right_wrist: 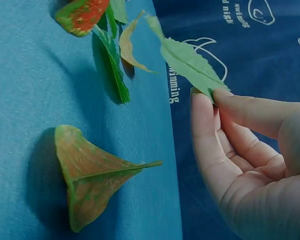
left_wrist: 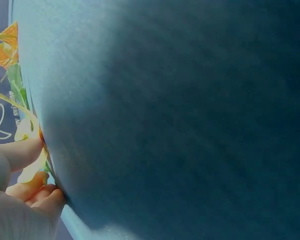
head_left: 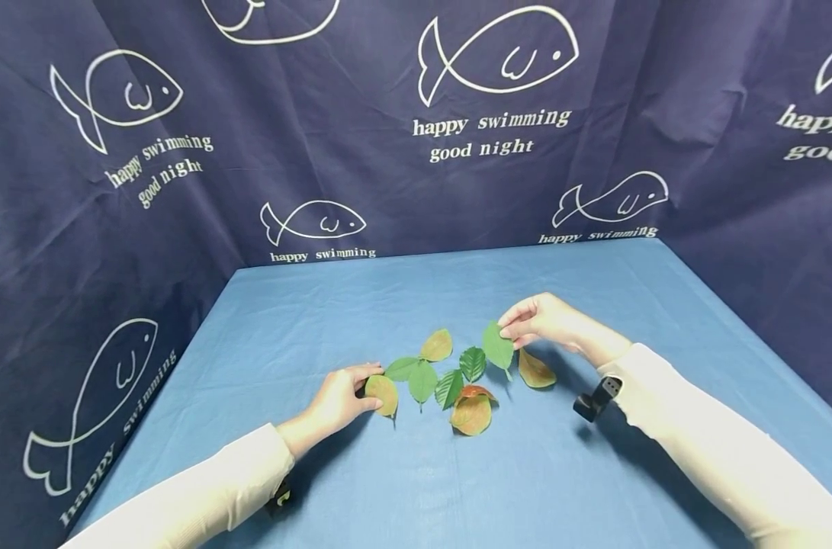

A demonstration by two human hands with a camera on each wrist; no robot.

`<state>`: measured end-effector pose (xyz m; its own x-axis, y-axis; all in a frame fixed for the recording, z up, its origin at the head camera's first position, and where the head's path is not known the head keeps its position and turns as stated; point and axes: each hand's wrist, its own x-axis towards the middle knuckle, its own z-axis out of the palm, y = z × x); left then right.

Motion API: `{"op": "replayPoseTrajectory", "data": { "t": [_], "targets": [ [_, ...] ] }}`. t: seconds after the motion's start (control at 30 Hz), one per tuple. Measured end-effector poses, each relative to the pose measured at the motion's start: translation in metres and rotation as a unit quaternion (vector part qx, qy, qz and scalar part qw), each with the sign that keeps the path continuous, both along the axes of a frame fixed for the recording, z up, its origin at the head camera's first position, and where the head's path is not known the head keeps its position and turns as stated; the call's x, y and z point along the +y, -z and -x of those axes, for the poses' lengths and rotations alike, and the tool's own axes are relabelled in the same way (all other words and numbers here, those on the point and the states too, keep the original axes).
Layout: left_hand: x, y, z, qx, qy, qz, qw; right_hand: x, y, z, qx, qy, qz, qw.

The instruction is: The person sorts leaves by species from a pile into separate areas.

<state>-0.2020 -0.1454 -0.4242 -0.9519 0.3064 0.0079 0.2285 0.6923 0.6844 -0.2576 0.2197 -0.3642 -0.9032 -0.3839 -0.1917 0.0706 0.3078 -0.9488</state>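
Observation:
My left hand (head_left: 340,398) pinches a yellow-brown leaf (head_left: 381,394) between thumb and fingers, low over the blue cloth. In the left wrist view its thin stem (left_wrist: 21,108) curves past the thumb. On the right, my other hand (head_left: 542,324) holds a green leaf (head_left: 497,348) by its edge, thumb against forefinger; the right wrist view shows this leaf (right_wrist: 192,65) raised off the cloth, its toothed edge visible. Below that hand lies a curled brown leaf (head_left: 535,370). Two smooth green leaves (head_left: 422,381) overlap just right of my left hand.
Between the hands lie a yellowish leaf (head_left: 437,345), two toothed green leaves (head_left: 473,364) and, nearer me, a red-orange leaf (head_left: 477,392) partly under a brownish one (head_left: 471,415). Blue cloth (head_left: 416,488) covers the table. A dark fish-print curtain (head_left: 388,175) stands behind and at both sides.

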Motion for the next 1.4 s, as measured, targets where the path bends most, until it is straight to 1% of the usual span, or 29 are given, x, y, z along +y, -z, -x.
{"op": "replayPoseTrajectory", "data": {
  "t": [0.17,0.4,0.5,0.63,0.77,0.87,1.0,1.07,1.23,1.4],
  "targets": [
    [0.000,0.000,0.001,0.006,0.006,0.000,1.0000,0.005,-0.001,0.011,-0.018,0.019,0.045,0.999],
    [0.000,-0.001,0.004,0.013,0.007,0.006,0.9999,0.011,-0.007,0.029,-0.028,0.062,0.081,0.994],
    [0.000,-0.001,0.003,0.011,0.006,0.004,0.9999,0.011,-0.009,0.036,-0.031,0.069,0.091,0.993],
    [0.000,-0.001,0.002,0.007,0.002,0.003,1.0000,0.010,-0.010,0.044,-0.029,0.069,0.089,0.993],
    [0.001,0.000,0.001,0.009,0.003,0.006,0.9999,0.011,-0.009,0.049,-0.022,0.074,0.070,0.995],
    [0.001,0.000,0.000,0.010,0.004,0.008,0.9999,0.011,-0.006,0.054,-0.023,0.082,0.077,0.993],
    [0.000,-0.001,-0.001,0.012,0.004,0.009,0.9999,0.010,-0.004,0.064,-0.033,0.101,0.109,0.988],
    [-0.001,0.000,-0.002,0.012,0.006,0.007,0.9999,0.010,-0.003,0.067,-0.036,0.111,0.116,0.986],
    [-0.002,0.001,-0.004,0.016,0.008,0.010,0.9998,0.011,0.000,0.077,-0.050,0.123,0.120,0.984],
    [0.000,0.000,-0.002,0.020,0.003,0.017,0.9996,0.016,0.001,0.085,-0.062,0.134,0.129,0.981]
  ]
}}
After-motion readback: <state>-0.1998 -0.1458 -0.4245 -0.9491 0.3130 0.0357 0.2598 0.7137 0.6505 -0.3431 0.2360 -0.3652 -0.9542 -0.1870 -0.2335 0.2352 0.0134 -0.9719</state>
